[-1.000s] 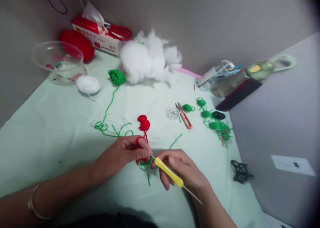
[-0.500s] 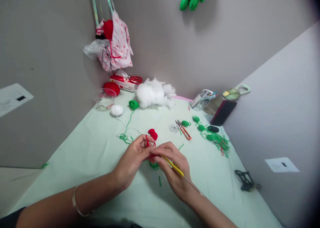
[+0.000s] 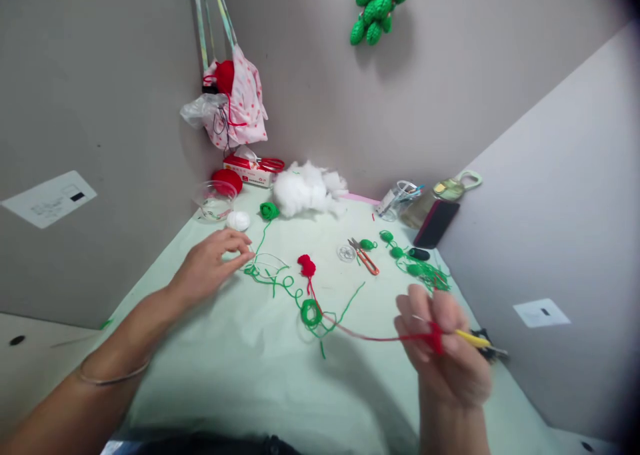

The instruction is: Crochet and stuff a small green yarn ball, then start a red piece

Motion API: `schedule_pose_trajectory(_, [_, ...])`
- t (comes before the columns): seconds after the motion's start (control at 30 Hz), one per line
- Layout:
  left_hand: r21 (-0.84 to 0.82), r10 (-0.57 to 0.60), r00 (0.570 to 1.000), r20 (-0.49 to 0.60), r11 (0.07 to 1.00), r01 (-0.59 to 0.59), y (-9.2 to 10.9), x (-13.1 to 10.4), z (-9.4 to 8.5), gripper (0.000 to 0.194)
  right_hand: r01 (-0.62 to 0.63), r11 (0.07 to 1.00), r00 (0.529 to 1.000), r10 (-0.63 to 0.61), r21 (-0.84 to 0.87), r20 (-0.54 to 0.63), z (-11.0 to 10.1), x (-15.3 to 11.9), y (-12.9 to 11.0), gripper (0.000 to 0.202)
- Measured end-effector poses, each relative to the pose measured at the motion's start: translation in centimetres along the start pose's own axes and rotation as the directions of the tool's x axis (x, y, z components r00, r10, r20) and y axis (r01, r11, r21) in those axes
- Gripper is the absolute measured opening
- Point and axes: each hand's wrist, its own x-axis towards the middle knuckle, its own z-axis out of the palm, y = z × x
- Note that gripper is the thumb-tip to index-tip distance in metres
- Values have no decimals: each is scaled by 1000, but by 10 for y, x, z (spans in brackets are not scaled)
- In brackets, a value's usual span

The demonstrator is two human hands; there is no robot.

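Observation:
My right hand (image 3: pixel 447 352) is raised at the right, fingers closed round a crochet hook with a yellow handle (image 3: pixel 473 338) and a small red crocheted piece (image 3: pixel 434 338). Slightly blurred, a strand of red yarn (image 3: pixel 370 338) stretches from that piece to a little red yarn bundle (image 3: pixel 307 266) on the table. At the left, my left hand (image 3: pixel 213 265) hovers by the white yarn ball (image 3: pixel 238 221), thumb and fingers apart, beside loose white and green strands. A coil of green yarn (image 3: pixel 311 314) lies mid-table under the red strand.
White stuffing (image 3: pixel 307 192) sits at the back, near a green yarn ball (image 3: pixel 269 210) and a clear plastic bowl (image 3: pixel 215 202). Orange-handled snips (image 3: pixel 367 260) lie right of centre. Farther right are green crocheted pieces (image 3: pixel 414 268) and a leaning phone (image 3: pixel 437 224).
My hands have parted from the middle. The right went right with the hook and red piece, drawing out red yarn; the left let go and went left. The camera view has shifted.

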Motion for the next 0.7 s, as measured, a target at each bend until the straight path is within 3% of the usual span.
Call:
schedule_pose_trajectory(0.1, [179, 109, 990, 89, 976, -124, -19, 23, 2, 22, 45, 998, 999, -44, 36, -4, -1, 2, -9, 13])
schedule_pose_trajectory(0.27, [216, 190, 945, 266, 944, -250, -29, 59, 46, 13, -43, 999, 997, 43, 10, 57, 11, 16, 9, 11])
schedule_pose_trajectory(0.37, [217, 204, 920, 333, 934, -285, -25, 77, 56, 9, -101, 995, 991, 100, 7, 86, 11, 23, 20, 16])
schedule_pose_trajectory(0.47, [197, 214, 925, 314, 938, -284, -2, 88, 43, 13, -153, 988, 987, 151, 24, 55, 7, 31, 24, 22])
schedule_pose_trajectory(0.57, [134, 269, 910, 317, 937, -324, 37, 90, 24, 16, -244, 970, 970, 245, 13, -3, 6, 45, 23, 20])
schedule_pose_trajectory(0.7, [-5, 444, 821, 359, 881, -474, 80, 82, 18, 15, -335, 934, 940, 322, -122, -114, 15, 71, 20, 30])
